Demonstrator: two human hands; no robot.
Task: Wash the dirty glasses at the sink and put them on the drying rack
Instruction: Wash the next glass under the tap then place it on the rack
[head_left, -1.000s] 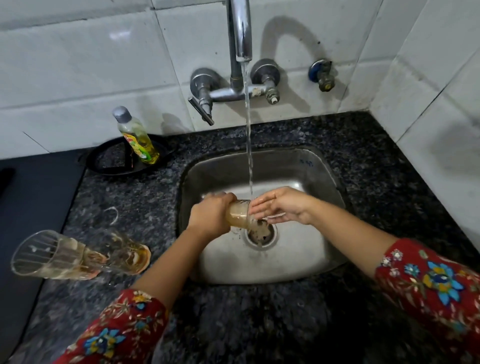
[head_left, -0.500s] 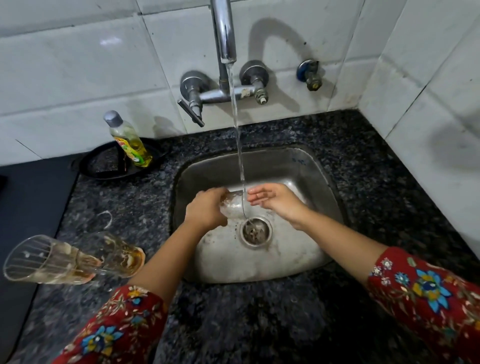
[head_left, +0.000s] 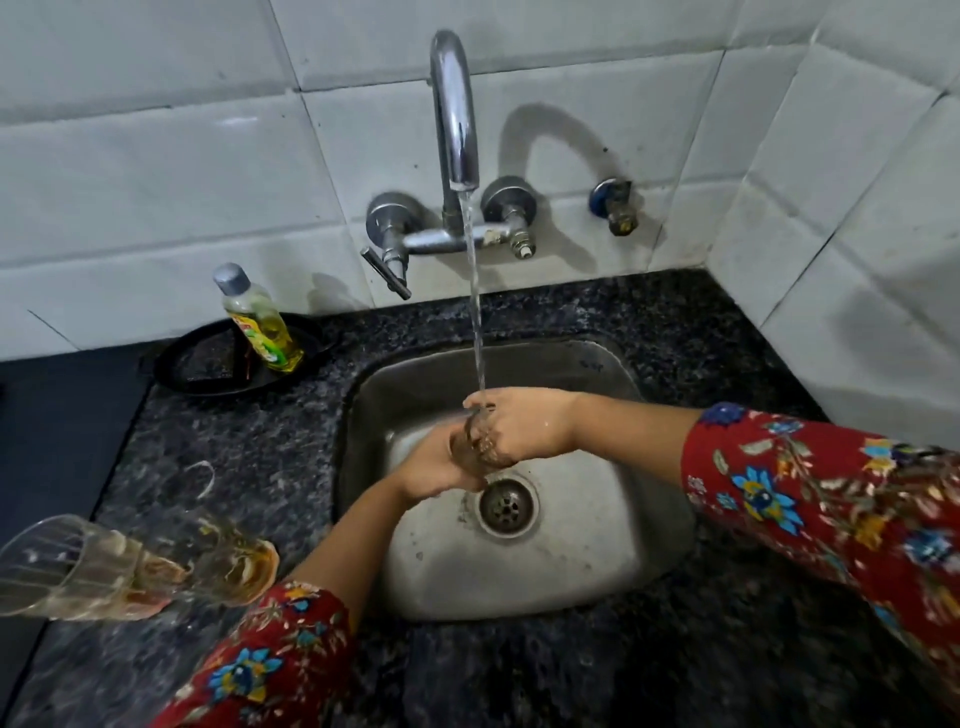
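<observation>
Speckled black granite forms the counter (head_left: 597, 670), where two dirty glasses (head_left: 130, 566) lie nearest, at the left edge. Beyond them, over the steel sink (head_left: 587, 561), the left hand (head_left: 436, 470) has its grip closed round the base of a brown-stained glass (head_left: 480, 444), just above the drain (head_left: 506, 505). The right hand (head_left: 524, 423) has its fingers inside the glass's mouth; how firm that grip is cannot be told. Water falls onto them from the tap (head_left: 454, 114). A soap bottle (head_left: 257, 319) stands farther back left.

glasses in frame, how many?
3. One glass under the tap stream, held by both hands over the sink; two dirty glasses on the counter's left. Others may be off-frame.
</observation>
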